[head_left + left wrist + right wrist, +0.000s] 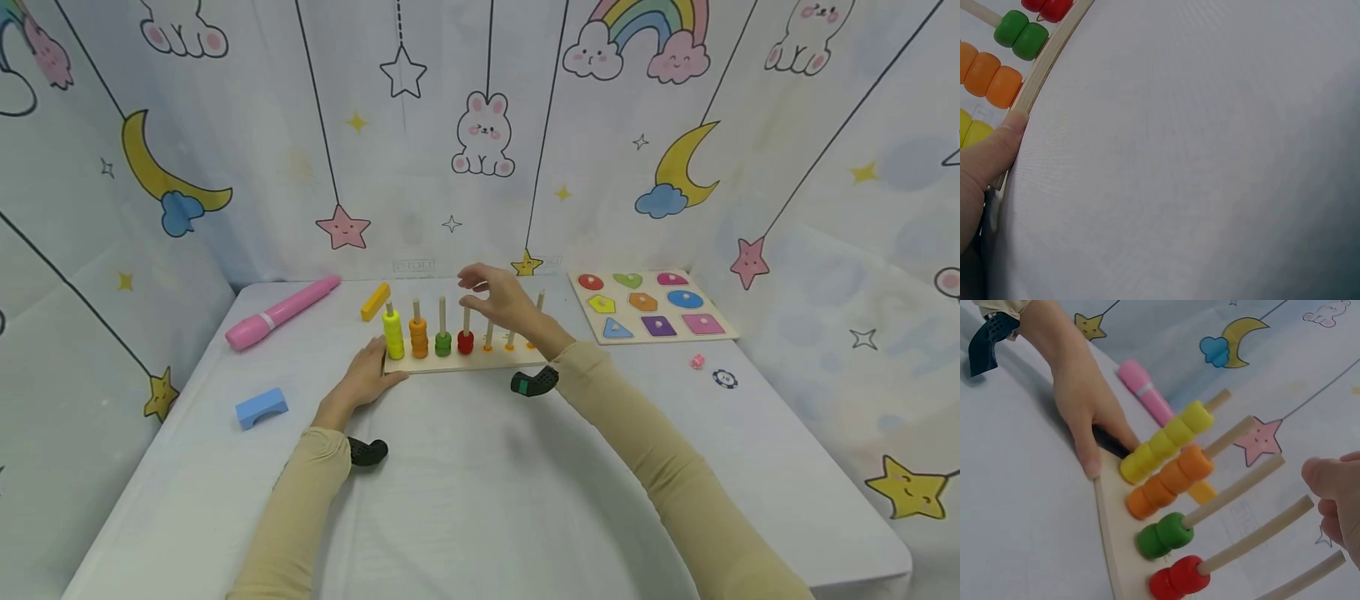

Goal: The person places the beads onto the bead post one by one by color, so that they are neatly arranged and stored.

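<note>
Sleeves (667,475) | left hand (365,375) grips pegboard (491,360) left edge | right hand (506,302) half-open, empty, near pegs (442,313)

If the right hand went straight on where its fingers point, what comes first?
Likely the pale wooden peg holding two round green beads, though depth is unclear and the right hand might pass above it.
</note>
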Motion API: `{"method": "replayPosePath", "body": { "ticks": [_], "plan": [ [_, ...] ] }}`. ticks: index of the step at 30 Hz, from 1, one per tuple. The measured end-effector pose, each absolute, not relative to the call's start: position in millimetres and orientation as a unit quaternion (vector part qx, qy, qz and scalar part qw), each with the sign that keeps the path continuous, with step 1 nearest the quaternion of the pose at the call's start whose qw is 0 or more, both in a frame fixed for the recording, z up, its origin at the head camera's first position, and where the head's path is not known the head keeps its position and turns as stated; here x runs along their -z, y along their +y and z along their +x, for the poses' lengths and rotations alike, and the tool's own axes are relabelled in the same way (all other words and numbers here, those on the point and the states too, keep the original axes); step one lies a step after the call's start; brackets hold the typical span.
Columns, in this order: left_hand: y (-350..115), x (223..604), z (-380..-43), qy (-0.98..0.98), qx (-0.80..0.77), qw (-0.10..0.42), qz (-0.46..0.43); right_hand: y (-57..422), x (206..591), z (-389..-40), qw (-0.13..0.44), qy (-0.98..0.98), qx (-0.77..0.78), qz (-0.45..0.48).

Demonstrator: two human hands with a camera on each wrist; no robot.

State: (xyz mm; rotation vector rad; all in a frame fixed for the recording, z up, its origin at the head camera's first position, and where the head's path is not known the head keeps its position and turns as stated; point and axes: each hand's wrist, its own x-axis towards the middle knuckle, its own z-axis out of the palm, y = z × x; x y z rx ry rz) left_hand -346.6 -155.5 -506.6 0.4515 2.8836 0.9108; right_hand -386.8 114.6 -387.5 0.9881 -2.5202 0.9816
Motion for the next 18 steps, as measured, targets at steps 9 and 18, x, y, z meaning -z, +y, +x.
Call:
{"method": "replayPosePath", "body": {
  "ticks": [9,18],
  "plan": [
    [-155,510,-348,0.942,-0.297,0.045,0.147,145,390,-386,0.158,-0.859,-0.385,0.300],
    [-155,507,-347,0.941,-0.301,0.047,0.145,198,383,-385,0.168,-0.840,-0.458,0.238]
  ]
}}
